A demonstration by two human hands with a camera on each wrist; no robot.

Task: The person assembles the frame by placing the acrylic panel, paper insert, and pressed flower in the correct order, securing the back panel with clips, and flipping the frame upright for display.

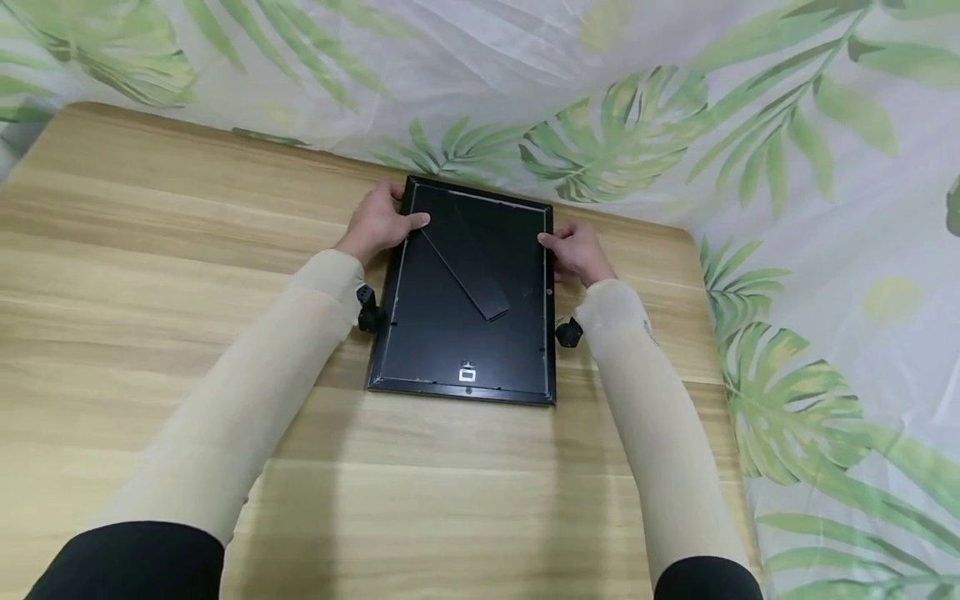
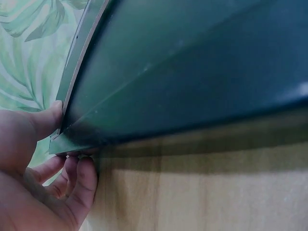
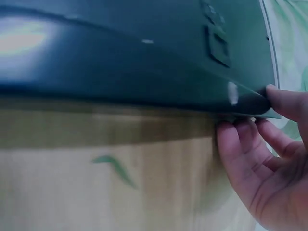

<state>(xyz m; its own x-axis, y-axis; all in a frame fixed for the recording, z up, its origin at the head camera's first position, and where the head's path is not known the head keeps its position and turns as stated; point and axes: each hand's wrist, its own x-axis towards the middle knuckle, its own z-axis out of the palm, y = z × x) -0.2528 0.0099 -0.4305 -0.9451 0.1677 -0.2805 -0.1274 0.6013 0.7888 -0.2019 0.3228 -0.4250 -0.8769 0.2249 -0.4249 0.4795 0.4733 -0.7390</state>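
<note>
A black picture frame [image 1: 517,275] lies back side up before me, tilted slightly in the head view. On its back panel a folded stand leg [image 1: 467,262] runs diagonally, and a small metal hanger [image 1: 467,375] sits by the near edge. My left hand [image 1: 378,223] grips the left edge near the far corner, thumb on top and fingertips underneath. At the right edge my right hand [image 1: 579,252] pinches the frame the same way. Both wrist views show the curled fingers below the frame's side, with a shadowed gap over the table.
The wood-grain table [image 1: 187,317] extends to both sides and toward me. A leaf-print cloth [image 1: 480,92] hangs along the table's far edge and down its right side. Small black cameras [image 1: 367,310] are strapped at the wrists, close beside the frame.
</note>
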